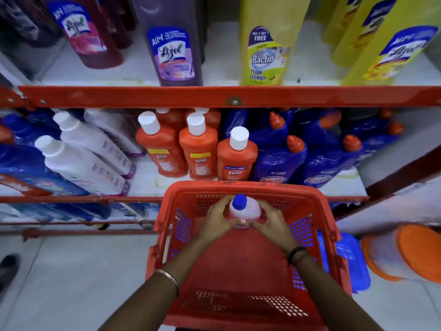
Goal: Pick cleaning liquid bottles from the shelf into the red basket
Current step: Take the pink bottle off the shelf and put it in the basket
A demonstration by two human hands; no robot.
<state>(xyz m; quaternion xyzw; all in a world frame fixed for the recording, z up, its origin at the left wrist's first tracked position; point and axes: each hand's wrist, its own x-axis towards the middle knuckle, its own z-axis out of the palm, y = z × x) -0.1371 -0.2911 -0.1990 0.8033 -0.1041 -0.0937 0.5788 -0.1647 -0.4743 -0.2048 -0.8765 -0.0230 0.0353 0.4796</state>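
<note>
A pink bottle with a blue cap (244, 210) stands upright inside the red basket (331, 231), near its far wall. My left hand (218, 222) grips its left side and my right hand (272, 225) grips its right side. Just beyond the basket, on the lower shelf, stand orange Bactin bottles with white caps (237, 155). Blue bottles with orange caps (280, 158) are to their right and white bottles (78, 158) lean to their left. Tall purple (174, 41) and yellow (267, 44) bottles fill the upper shelf.
Red shelf rails (235, 96) cross the view above the basket. Blue (350, 261) and orange plastic lids (420, 252) lie on the floor right of the basket. A dark shoe (8, 268) shows at the left edge on the tiled floor.
</note>
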